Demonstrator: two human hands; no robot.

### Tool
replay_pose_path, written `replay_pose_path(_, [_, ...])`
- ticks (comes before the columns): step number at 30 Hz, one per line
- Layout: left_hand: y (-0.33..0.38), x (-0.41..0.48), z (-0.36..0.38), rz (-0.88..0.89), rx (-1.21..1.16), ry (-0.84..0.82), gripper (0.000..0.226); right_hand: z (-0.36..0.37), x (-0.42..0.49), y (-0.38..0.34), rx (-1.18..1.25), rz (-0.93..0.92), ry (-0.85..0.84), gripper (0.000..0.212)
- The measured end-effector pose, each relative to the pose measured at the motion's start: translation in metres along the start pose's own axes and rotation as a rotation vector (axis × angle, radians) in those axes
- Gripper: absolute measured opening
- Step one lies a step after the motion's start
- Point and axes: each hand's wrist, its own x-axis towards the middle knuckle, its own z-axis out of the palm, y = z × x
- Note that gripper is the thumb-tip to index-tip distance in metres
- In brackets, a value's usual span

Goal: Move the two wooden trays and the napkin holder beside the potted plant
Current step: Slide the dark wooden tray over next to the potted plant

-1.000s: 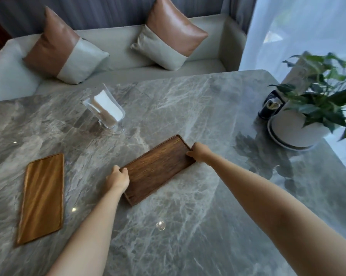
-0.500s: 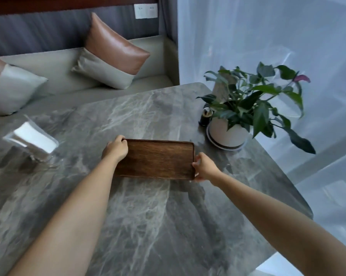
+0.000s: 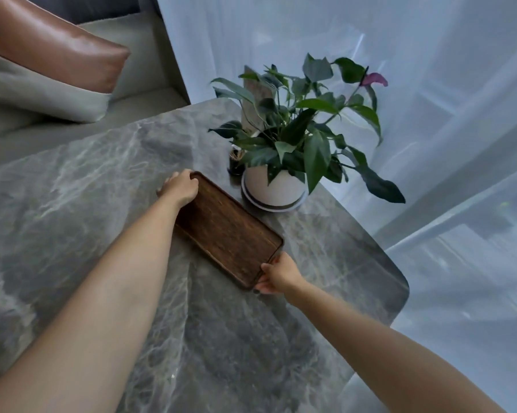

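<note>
Both hands grip the dark tray (image 3: 226, 229), left hand (image 3: 181, 186) at its far end, right hand (image 3: 276, 274) at its near end, just left of the plant (image 3: 293, 138) on the table (image 3: 87, 189).

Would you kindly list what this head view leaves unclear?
- Second tray and napkin holder: outside the frame.
- Dark tray: lifted or resting, unclear.
- Left hand, right hand: fingertips hidden under its rim.
- Small dark container behind the potted plant: leaves hide it.

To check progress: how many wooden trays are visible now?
1. The dark wooden tray lies beside the potted plant, held at both ends. Another may be outside the view.
</note>
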Motion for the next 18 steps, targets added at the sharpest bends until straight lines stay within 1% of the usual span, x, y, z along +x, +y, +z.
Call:
replay_pose_path(4, [0.013,0.014,0.013,0.007,0.08,-0.026,0.047,0.006,0.01,0.005,0.044,0.049,-0.028,0.01])
replay_pose_path(5, [0.015,0.017,0.016,0.009,0.098,-0.03,0.046,0.008,0.012,0.005,0.048,0.06,-0.035,0.014])
replay_pose_path(7, [0.017,0.021,0.021,0.019,0.133,-0.03,0.046,0.009,0.016,0.006,0.081,0.088,-0.036,0.03])
replay_pose_path(8, [0.019,0.023,0.024,0.025,0.144,-0.029,0.046,0.01,0.016,0.005,0.099,0.104,-0.038,0.033])
replay_pose_path(18, [0.033,0.037,0.032,0.106,0.189,-0.041,0.045,0.008,0.025,-0.009,0.151,0.188,-0.04,0.036])
